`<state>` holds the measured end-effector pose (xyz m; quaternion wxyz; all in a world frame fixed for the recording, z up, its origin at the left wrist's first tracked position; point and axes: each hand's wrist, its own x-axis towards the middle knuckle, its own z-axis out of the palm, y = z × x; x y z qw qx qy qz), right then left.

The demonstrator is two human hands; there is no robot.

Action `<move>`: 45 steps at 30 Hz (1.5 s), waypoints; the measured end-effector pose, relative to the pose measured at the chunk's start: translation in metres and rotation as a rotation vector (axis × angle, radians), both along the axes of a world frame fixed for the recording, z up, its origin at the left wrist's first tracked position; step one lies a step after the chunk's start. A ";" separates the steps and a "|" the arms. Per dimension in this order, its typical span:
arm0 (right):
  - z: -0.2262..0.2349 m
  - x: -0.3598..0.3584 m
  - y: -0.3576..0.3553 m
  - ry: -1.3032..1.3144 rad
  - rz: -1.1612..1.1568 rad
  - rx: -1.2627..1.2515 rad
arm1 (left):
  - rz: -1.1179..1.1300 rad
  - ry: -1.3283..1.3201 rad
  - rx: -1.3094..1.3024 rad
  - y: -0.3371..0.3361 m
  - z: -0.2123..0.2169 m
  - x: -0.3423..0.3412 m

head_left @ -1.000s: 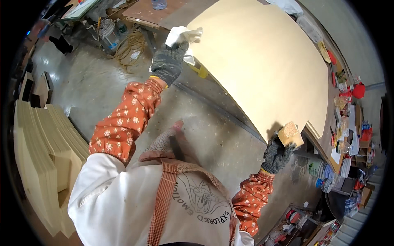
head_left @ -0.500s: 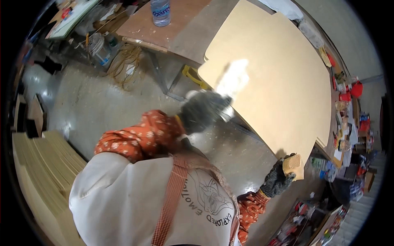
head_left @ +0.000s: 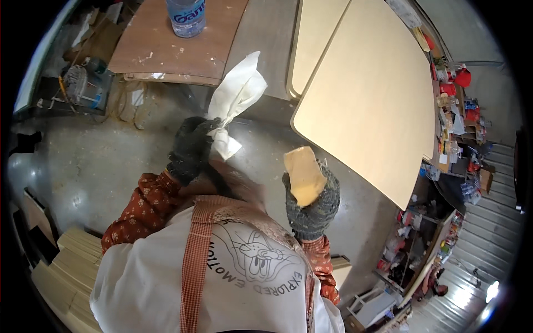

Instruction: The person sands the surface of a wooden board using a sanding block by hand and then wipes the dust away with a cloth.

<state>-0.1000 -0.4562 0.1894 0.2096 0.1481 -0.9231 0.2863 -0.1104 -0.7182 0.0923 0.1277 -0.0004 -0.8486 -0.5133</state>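
Note:
My left hand (head_left: 191, 145), in a dark knitted glove, is closed round a crumpled white cloth or tissue (head_left: 239, 89). The cloth fans out above the fist, and a short end hangs below it. My right hand (head_left: 315, 208), gloved in grey, grips a tan, sponge-like block (head_left: 305, 175) with a yellower lower part; its exact kind is unclear. Both hands are off the table, in front of my body. Pale cream panels (head_left: 369, 105) lie on the table, one partly overlapping another, and the nearest rounded corner is just beyond my right hand.
A brown board (head_left: 216, 33) on the far table bears a plastic water bottle (head_left: 187, 19). Stacked boards (head_left: 72, 261) stand at the lower left. Coiled cord (head_left: 126, 105) lies on the floor under the table. Cluttered shelves (head_left: 413, 250) line the right side.
My left hand has drawn back from the panel's edge with the white cloth. My right hand has come inward and left from the panel's near corner, still holding the block. The view has turned.

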 end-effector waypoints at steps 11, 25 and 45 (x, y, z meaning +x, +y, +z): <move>0.021 -0.034 -0.037 -0.031 0.068 0.250 | -0.021 -0.010 0.441 -0.042 -0.044 0.003; 0.009 -0.027 -0.037 -0.046 -0.030 0.309 | -0.193 -0.197 0.365 -0.049 -0.055 -0.001; 0.009 -0.001 0.001 -0.091 -0.089 0.215 | -0.147 -0.215 0.089 -0.039 -0.006 0.000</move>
